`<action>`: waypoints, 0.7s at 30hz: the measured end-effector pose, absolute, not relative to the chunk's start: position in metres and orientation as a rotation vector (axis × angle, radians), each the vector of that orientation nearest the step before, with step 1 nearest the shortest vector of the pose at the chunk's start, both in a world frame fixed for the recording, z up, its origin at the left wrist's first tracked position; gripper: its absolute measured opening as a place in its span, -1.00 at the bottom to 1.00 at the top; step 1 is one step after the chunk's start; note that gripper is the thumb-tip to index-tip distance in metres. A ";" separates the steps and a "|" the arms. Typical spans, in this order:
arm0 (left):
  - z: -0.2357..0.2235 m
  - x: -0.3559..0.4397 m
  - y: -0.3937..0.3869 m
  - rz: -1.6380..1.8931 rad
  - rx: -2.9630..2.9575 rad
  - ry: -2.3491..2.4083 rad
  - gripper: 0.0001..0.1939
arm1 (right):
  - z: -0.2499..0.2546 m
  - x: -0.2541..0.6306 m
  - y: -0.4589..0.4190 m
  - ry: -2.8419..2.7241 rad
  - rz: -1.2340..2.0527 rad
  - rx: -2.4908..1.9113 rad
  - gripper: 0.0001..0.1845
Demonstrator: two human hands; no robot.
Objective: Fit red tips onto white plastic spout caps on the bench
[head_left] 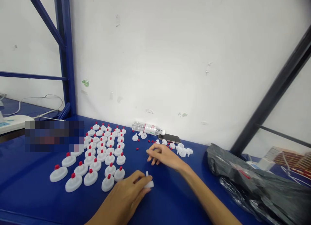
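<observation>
My left hand point(133, 189) is closed round a white plastic nozzle cap point(148, 184), its thin spout poking up beside the fingertips. Just beyond it, my right hand point(161, 154) hovers low over the blue table with fingers curled together; whatever they hold, if anything, is hidden. To the left stand rows of white nozzle caps with red tips point(89, 177). Small loose red tips point(137, 149) are scattered past my right hand. Bare white nozzle caps point(182, 151) lie in a loose pile behind my right wrist, and one stands upright point(135, 137) farther left.
A clear plastic bottle point(148, 128) lies on its side by the wall, with a dark phone point(169, 138) beside it. Grey plastic bags point(257, 179) spread over the right side. A blue metal post point(66, 56) rises at the left; a white power strip point(17, 121) sits there.
</observation>
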State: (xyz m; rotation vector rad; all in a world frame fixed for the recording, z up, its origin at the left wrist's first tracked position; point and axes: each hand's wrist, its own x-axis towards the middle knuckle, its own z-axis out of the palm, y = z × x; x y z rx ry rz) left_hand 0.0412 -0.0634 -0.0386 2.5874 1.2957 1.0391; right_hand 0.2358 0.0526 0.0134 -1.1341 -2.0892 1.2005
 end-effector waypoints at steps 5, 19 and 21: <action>-0.037 0.044 -0.063 0.901 2.718 1.238 -0.65 | -0.007 0.206 0.068 -2.059 0.784 -1.200 -0.80; -0.036 0.040 -0.060 1.309 2.585 1.081 -0.54 | -0.007 0.212 0.057 -1.959 1.048 -1.047 -0.59; -0.033 0.039 -0.059 1.352 2.545 1.107 -0.56 | -0.005 0.228 0.045 -1.935 1.168 -1.003 -0.52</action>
